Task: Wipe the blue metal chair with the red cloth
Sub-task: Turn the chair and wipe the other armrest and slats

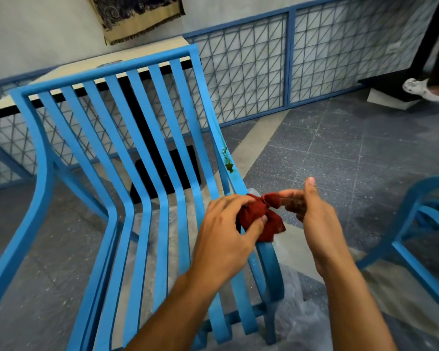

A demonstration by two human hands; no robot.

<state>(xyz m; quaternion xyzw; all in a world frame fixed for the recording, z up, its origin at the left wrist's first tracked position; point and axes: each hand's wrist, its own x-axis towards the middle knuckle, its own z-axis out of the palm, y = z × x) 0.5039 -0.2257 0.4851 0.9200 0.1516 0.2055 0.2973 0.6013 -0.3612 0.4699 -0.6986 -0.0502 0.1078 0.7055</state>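
Step in hand: I judge I am getting the cloth ready, bunching and re-gripping it, with no stroke on the metal begun.
Cloth: the red cloth (260,215) is crumpled between my two hands, right of centre in the lower half of the frame, over the right edge of the seat. I cannot tell whether its lower corner touches the metal.
Left hand: my left hand (226,229) grips the bulk of the cloth, fingers curled over the top and thumb pressing in from below.
Right hand: my right hand (314,219) pinches the other end of the cloth at its fingertips, thumb standing up free of it.
Chair: the blue chair (107,69) fills the left and middle of the frame, its slatted back leaning toward the upper left, with a desk (167,44) behind it.
Dirt: a greenish-brown stain (229,166) sits on the chair's right side rail, just above my hands in the frame.
Next move: I think it calls for gathering the cloth into one hand as a firm pad, then pressing it flat on the rail at the stain and rubbing along the metal.
Care needed: the rail is narrow, so I expect a loose cloth to slip off the edge; the other hand could steady the chair.
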